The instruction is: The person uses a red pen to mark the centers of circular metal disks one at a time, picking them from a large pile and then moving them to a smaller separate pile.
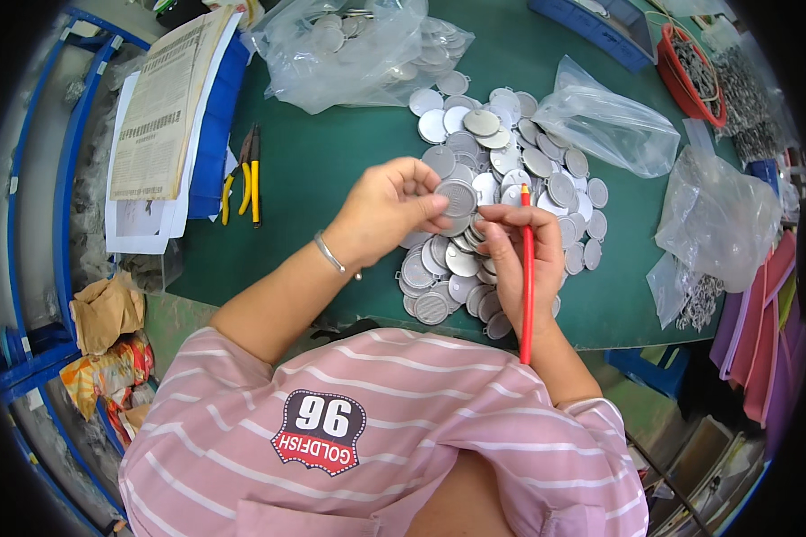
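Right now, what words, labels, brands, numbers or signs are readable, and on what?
Shirt badge: white numerals on black, white capitals on red, upside down; legible, not transcribed.
Newspaper: dense print, too small to read.
Metal discs, red pencil: no legible text.

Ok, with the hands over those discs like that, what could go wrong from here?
The metal disc is pinched near its edge by the left hand; if it slipped, it could get lost in the similar-looking pile. The red pencil runs across the right hand and might slip or knock discs about. The nearest discs lie close to the table's front edge, so a bump might send some off.
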Available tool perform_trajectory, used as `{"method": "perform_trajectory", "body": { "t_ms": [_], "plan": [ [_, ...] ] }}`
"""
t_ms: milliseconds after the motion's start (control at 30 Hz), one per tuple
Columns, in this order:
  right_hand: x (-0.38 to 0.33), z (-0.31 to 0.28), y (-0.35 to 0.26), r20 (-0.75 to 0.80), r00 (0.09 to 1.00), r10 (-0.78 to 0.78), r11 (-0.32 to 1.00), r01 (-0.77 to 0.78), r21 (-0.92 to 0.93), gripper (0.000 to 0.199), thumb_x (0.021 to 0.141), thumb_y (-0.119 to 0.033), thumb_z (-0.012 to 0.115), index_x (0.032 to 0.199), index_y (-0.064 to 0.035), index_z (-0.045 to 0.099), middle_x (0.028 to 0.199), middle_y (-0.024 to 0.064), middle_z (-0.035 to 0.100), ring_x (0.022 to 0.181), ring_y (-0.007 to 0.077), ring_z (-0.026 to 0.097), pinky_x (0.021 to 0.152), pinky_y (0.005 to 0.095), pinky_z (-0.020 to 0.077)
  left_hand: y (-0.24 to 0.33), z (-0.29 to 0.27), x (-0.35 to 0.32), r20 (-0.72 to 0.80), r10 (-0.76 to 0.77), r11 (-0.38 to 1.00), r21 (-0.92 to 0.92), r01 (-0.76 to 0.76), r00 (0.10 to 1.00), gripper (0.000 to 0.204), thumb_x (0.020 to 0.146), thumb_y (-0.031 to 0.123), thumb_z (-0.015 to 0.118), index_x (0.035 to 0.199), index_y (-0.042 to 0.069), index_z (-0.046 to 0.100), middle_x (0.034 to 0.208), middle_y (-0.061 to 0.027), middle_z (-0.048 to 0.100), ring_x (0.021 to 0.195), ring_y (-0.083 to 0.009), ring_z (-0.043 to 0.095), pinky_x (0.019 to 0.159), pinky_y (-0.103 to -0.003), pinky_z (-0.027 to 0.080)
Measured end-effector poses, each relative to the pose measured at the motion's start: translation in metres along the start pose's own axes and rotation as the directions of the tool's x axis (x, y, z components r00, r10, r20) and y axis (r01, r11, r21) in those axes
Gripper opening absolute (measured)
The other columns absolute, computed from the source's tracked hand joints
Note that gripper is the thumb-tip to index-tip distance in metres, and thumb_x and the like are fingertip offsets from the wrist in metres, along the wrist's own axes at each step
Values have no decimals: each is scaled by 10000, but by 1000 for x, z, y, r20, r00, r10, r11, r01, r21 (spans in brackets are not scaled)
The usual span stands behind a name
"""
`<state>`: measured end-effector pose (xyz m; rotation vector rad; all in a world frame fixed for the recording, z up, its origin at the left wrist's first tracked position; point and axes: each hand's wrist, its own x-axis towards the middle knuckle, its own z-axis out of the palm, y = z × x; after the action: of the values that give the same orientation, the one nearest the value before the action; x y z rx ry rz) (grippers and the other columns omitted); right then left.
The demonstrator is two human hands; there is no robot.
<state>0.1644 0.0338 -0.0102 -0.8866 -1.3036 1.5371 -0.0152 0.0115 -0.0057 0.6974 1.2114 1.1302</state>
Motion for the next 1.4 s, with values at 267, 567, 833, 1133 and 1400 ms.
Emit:
{"method": "perform_trajectory", "body": {
  "t_ms": [267,567,833,1133,1400],
  "plan": [
    [3,-8,5,-3,999,-41,992,40,-116,113,846,10,523,951,-2,482,884,71,568,716,96,550,608,193,463,-5,24,-3,66,-47,989,144,38,997,169,802,84,622,916,-3,533,767,-55,609,645,-117,617,545,-207,505],
    [-8,-16,13,-36,977,-209,957,197,-213,180,885,-88,481,1001,49,494,816,88,574,676,105,536,589,210,436,-19,19,5,-109,-140,983,-135,125,984,199,798,149,649,882,5,539,749,-62,608,539,-105,591,472,-200,487],
    [-9,-17,24,-3,945,-327,921,318,-224,88,824,7,542,802,5,457,699,112,596,576,115,546,532,221,438,-22,18,6,-109,-131,989,-81,123,985,190,797,143,650,873,5,545,732,-53,606,501,-91,570,436,-192,465],
    [-9,-15,23,44,943,-331,900,329,-287,66,817,5,556,794,13,494,690,123,614,569,129,572,516,226,448,-21,18,5,-105,-118,991,-76,111,987,190,797,144,650,872,2,548,728,-52,605,503,-87,568,439,-185,462],
    [-7,-14,22,59,941,-332,893,334,-300,56,818,4,558,806,12,504,709,126,619,579,133,580,521,223,451,-22,17,6,-101,-111,992,-63,105,989,189,798,137,647,878,-10,559,723,-54,607,504,-81,565,443,-181,463]
  ]
}}
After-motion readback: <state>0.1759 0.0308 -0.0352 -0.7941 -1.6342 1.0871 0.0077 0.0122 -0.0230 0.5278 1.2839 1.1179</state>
